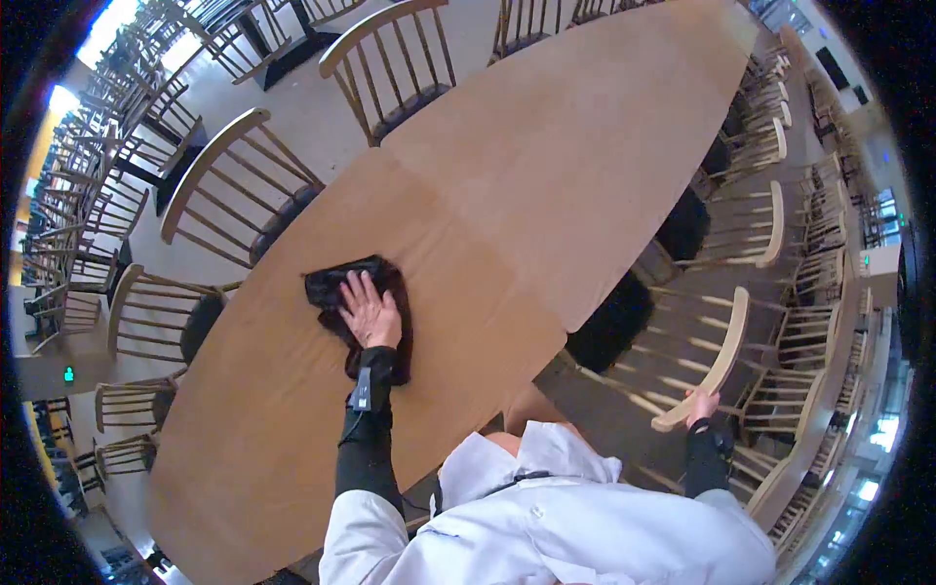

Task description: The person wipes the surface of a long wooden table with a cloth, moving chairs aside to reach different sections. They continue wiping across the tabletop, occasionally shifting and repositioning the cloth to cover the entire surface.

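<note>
A dark cloth (393, 278) lies crumpled on the long wooden table (546, 146). My left hand (369, 312) rests flat on top of it, palm down with the fingers spread. Off the table's right side, my right hand (701, 405) is closed on the top rail of a wooden chair (718, 375). This chair has a spindle back and a dark seat.
More spindle-back chairs line the table's far side, such as one at the upper left (219, 156) and one at the top (375, 39). Others stand along the right side (776, 224). Further rows of chairs and tables fill both edges of the view.
</note>
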### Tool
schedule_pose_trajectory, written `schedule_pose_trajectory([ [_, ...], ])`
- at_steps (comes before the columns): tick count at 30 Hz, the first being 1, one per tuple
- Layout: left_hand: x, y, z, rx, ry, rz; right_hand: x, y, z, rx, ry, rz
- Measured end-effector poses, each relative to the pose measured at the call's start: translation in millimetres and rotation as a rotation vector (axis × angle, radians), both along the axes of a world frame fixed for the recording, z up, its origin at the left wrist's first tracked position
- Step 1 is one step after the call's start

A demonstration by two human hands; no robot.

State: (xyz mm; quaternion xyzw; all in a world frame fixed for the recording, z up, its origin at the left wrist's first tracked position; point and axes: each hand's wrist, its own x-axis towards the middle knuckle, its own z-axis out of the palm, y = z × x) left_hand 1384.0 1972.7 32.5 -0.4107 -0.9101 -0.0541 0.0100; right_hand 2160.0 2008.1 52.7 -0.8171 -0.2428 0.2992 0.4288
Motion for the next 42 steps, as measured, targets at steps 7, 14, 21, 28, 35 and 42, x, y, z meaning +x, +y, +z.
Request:
schedule_pose_trajectory([
  [7,90.2,87.8,20.1,0.031,-0.178,-0.336,-34.1,2.3,28.1,-0.068,-0.009,-0.069],
  [14,207.2,52.8,26.6,0.134,-0.317,-0.757,-27.6,3.8,16.3,0.062,0.011,-0.071],
  [21,220.1,-30.2,30.6,0.040,-0.324,-1.097,-18.1,-1.5,15.2,0.061,0.068,-0.046],
  [28,125.8,-54.1,50.4,0.041,-0.344,-0.795,-50.6,-10.4,40.3,0.091,0.241,-0.115],
  [35,130.5,33.3,32.7,0.005,-0.159,-0.534,-74.2,-6.1,56.6,0.057,0.231,-0.110],
  [42,129.6,73.4,25.4,-0.061,-0.117,-0.462,-45.5,19.7,50.3,0.014,0.186,-0.064],
])
